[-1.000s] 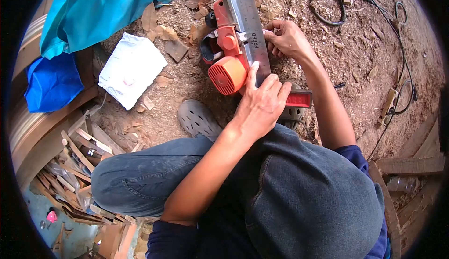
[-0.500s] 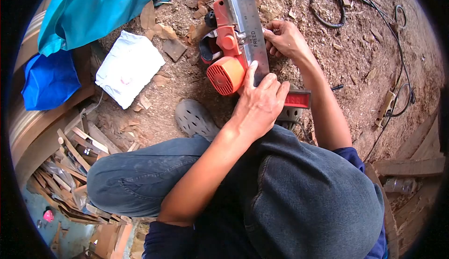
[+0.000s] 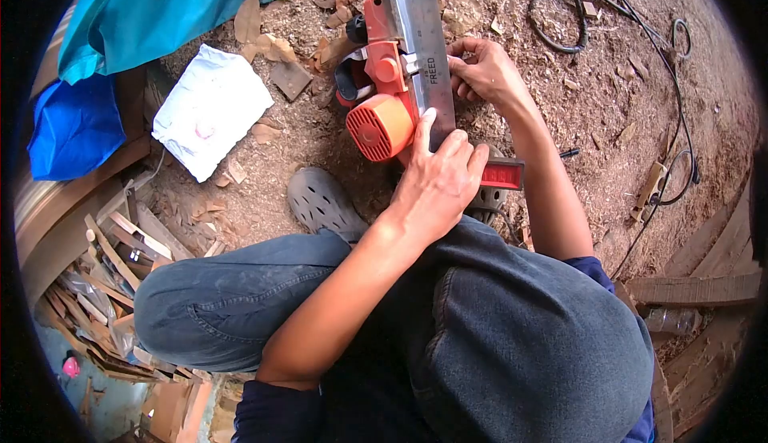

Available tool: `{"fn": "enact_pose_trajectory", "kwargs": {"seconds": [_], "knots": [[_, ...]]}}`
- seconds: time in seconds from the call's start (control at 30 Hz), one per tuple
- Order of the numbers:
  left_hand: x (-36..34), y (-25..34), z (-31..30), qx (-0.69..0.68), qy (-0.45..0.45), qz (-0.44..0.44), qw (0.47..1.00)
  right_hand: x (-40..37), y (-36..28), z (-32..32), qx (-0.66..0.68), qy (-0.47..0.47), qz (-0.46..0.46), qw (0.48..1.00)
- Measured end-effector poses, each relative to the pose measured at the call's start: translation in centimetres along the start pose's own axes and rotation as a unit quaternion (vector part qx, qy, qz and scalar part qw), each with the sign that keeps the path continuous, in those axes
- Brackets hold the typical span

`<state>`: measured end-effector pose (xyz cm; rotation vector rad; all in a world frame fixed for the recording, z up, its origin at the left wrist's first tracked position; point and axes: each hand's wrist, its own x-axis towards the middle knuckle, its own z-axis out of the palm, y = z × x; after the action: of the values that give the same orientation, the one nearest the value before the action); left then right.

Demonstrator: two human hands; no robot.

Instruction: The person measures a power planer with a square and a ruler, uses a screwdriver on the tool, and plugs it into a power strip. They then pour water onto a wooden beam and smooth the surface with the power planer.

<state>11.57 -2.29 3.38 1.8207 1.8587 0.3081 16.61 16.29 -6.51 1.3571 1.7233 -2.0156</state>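
Observation:
An orange electric planer [image 3: 381, 123] lies on its side with its metal sole facing right. Along that sole runs the steel blade of a try square [image 3: 433, 51], whose red-faced handle [image 3: 502, 175] points right. My left hand [image 3: 440, 173] is closed on the square near its corner, thumb stretched along the blade. On the blade's right side, my right hand [image 3: 482, 69] has its fingers curled, thumb and index finger close together at the planer's edge. Whatever is between those fingertips is hidden.
A white packet [image 3: 210, 111], a teal cloth [image 3: 160, 11] and a blue bag [image 3: 78, 127] lie at the left. Wood scraps [image 3: 96, 283] are heaped at lower left. A black cable [image 3: 676, 83] runs down the right. Grey clogs [image 3: 324, 203] stand below the planer.
The whole view has shifted slightly, so things appear a little further left. Both hands keep nearly the same places on the square and planer.

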Motion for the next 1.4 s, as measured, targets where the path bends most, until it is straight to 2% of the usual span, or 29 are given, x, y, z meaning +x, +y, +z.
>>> {"fn": "enact_pose_trajectory", "kwargs": {"seconds": [0.2, 0.77, 1.4], "knots": [[0.2, 0.18, -0.28, 0.008, -0.023, -0.008, 1.0, -0.63, -0.75, 0.25, -0.011, 0.012, 0.0, 1.0], [0.68, -0.01, -0.44, 0.007, -0.017, -0.014, 1.0, 0.03, -0.94, 0.7, -0.021, 0.035, 0.019, 0.999], [0.44, 0.36, -0.09, 0.001, -0.008, -0.015, 1.0, -0.29, -0.33, 0.2, -0.022, 0.009, 0.006, 1.0]]}}
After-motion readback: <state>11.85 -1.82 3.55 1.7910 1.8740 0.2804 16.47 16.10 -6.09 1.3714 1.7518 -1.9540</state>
